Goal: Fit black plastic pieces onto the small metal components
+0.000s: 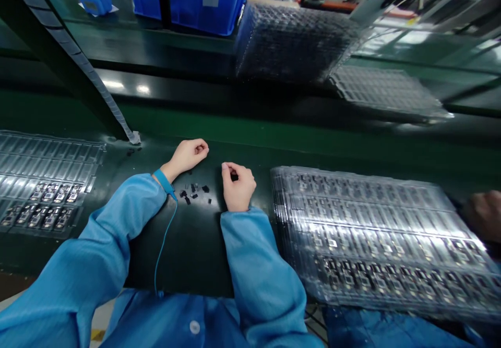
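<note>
My left hand [188,156] hovers over the dark green bench, its fingers curled and pressed together near the thumb. To its right, my right hand [238,189] is pinched, thumb against forefinger. Whatever sits in either pinch is hidden or too small to name. Small black pieces [187,200] lie scattered on the bench between my forearms, below the left hand. A blue wrist strap [164,182] with a thin cord circles my left wrist. Nearest my right hand is a stack of clear plastic trays [376,215], holding rows of small electronic parts.
At left lies another clear tray [47,165], partly filled with small circuit modules [43,215]. A slanted post [74,50] meets the bench. Behind are a blue bin [188,3], stacked empty trays [293,40] and a flat tray [391,90]. Another person's hand [485,215] is at far right.
</note>
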Action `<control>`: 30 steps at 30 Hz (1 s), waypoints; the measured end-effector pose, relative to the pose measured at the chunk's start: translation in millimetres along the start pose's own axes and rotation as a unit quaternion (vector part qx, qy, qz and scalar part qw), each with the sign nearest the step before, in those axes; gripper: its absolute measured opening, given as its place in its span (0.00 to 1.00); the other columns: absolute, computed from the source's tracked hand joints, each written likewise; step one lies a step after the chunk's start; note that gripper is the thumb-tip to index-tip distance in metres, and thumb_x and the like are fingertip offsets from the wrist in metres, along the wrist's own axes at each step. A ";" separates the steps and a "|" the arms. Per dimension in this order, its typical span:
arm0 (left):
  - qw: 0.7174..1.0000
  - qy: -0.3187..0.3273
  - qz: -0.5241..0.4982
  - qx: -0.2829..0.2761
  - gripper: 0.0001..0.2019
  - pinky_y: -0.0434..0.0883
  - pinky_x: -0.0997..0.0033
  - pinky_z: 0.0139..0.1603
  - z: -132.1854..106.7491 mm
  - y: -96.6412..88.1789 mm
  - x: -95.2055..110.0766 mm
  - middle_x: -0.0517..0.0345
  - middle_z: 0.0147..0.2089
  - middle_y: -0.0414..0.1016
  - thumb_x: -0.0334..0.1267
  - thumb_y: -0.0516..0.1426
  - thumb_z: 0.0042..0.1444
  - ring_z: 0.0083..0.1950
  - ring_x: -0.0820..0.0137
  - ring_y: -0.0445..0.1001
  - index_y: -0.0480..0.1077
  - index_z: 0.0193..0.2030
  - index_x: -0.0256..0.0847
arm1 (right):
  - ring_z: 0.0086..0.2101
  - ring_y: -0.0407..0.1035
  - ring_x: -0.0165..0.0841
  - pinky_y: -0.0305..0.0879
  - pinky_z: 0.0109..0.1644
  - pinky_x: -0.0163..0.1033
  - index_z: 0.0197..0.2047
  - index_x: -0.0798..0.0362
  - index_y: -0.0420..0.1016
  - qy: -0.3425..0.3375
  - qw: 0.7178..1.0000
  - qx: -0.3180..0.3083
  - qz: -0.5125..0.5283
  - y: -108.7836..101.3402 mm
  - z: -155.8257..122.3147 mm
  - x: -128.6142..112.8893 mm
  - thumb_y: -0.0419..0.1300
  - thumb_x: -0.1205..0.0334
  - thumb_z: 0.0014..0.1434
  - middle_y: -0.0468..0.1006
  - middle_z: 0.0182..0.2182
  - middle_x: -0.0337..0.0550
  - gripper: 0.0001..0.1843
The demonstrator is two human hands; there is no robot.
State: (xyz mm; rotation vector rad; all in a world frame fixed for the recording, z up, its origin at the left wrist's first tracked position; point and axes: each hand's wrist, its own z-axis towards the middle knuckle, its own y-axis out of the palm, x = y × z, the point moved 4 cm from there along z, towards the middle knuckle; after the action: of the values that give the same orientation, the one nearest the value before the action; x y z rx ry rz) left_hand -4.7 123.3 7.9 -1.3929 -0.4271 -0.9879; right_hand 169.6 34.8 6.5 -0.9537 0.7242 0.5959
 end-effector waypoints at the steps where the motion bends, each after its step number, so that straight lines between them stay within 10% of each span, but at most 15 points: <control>1: 1.000 -0.002 -0.002 -0.001 0.08 0.65 0.74 0.33 0.0 0.2 0.0 0.60 0.29 0.76 0.37 0.56 0.57 0.29 0.73 0.72 0.76 0.36 0.38 | 0.34 0.71 0.37 0.65 0.46 0.45 0.36 0.49 0.81 -0.006 1.000 -0.010 -0.008 0.4 0.6 -0.2 0.60 0.53 0.63 0.80 0.30 0.42 0.11; 16: 1.000 -0.004 0.006 0.001 0.08 0.65 0.73 0.32 0.8 1.0 -1.0 0.59 0.28 0.76 0.37 0.56 0.56 0.28 0.72 0.71 0.76 0.36 0.38 | 0.45 0.68 0.39 0.56 0.50 0.47 0.45 0.44 0.82 -0.184 0.939 -0.289 -0.040 14.8 -12.0 -18.5 0.65 0.55 0.61 0.80 0.40 0.42 0.10; 30: 1.000 -0.002 0.002 0.002 0.08 0.66 0.74 0.33 0.6 0.3 -0.3 0.59 0.28 0.76 0.37 0.56 0.56 0.29 0.72 0.71 0.76 0.36 0.38 | 0.44 0.69 0.38 0.58 0.53 0.46 0.36 0.48 0.77 -0.174 0.938 -0.299 0.005 15.9 -16.2 -26.3 0.63 0.63 0.59 0.80 0.39 0.41 0.01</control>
State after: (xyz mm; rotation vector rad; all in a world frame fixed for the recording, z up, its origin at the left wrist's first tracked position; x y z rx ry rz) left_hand -4.5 123.9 7.6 -1.3915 -0.4301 -0.9809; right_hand 137.1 24.2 12.5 -1.3577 0.2218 0.9956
